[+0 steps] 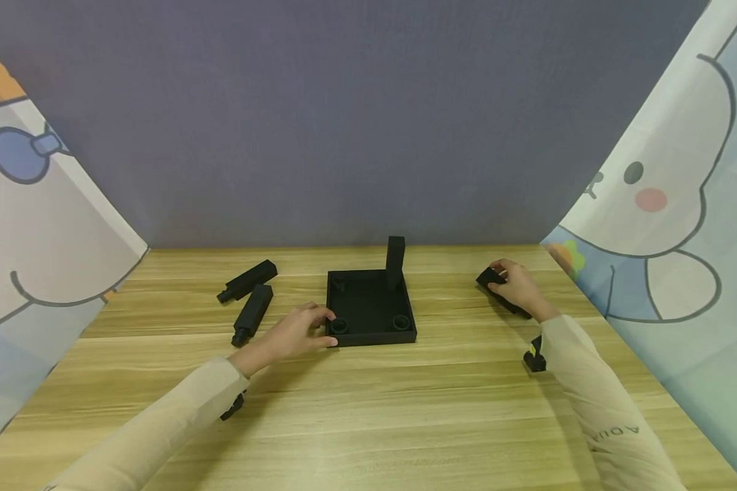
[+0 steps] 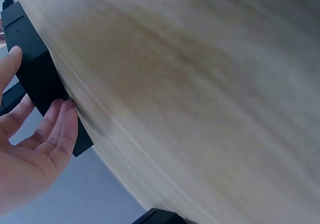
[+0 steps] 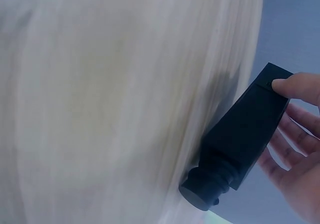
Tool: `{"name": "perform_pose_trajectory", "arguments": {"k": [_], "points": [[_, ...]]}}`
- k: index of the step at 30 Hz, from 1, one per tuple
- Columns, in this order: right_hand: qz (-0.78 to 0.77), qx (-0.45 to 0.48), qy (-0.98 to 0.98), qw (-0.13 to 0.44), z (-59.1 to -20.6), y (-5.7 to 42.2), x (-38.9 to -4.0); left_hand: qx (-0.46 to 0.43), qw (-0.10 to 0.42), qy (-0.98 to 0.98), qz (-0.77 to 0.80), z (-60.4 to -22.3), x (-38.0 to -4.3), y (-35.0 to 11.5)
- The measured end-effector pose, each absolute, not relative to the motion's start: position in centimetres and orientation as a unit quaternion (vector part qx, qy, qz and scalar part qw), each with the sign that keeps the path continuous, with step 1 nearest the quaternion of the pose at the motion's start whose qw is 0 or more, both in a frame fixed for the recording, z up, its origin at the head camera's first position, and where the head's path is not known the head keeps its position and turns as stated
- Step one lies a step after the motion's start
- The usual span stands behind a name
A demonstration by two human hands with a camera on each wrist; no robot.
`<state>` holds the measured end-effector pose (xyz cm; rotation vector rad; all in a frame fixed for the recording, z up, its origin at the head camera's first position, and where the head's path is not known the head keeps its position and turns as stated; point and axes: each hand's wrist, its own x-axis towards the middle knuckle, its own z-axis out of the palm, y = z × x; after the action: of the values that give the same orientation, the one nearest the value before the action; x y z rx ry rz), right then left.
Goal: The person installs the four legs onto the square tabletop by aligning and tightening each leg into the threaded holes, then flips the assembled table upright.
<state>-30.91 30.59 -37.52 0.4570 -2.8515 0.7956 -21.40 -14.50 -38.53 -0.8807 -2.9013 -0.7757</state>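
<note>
A black square tabletop (image 1: 368,303) with a raised rim lies upside down, with round sockets showing at its corners. One black leg (image 1: 396,259) stands upright at its far right corner. My left hand (image 1: 295,332) holds the near left corner, thumb at the front edge and fingers at the side; the left wrist view shows the fingertips against the black wall (image 2: 42,79). Off to the right, my right hand (image 1: 517,285) grips another black leg (image 1: 490,278) by its plain end. In the right wrist view this leg (image 3: 245,124) points its round, ridged end down and left.
Two more black legs lie left of the tabletop, one farther back (image 1: 252,279) and one nearer (image 1: 254,312). A grey panel (image 1: 344,136) stands behind the wooden table (image 1: 368,409). Printed cloths hang at left (image 1: 49,232) and right (image 1: 682,204). A black wrist device (image 1: 534,358) shows beside the right sleeve.
</note>
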Motion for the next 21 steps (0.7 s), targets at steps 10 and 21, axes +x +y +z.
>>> {"name": "perform_pose_trajectory", "arguments": {"k": [10, 21], "points": [[0.278, 0.157, -0.945, 0.074, -36.8, 31.0, -30.7, -0.275, 0.004, -0.930, -0.245, -38.4, -21.4, -14.4], [0.286, 0.169, -0.940, 0.081, -36.0, 31.1, -30.4, -0.276, -0.002, -0.928, -0.250, -38.3, -21.4, -14.4]]}}
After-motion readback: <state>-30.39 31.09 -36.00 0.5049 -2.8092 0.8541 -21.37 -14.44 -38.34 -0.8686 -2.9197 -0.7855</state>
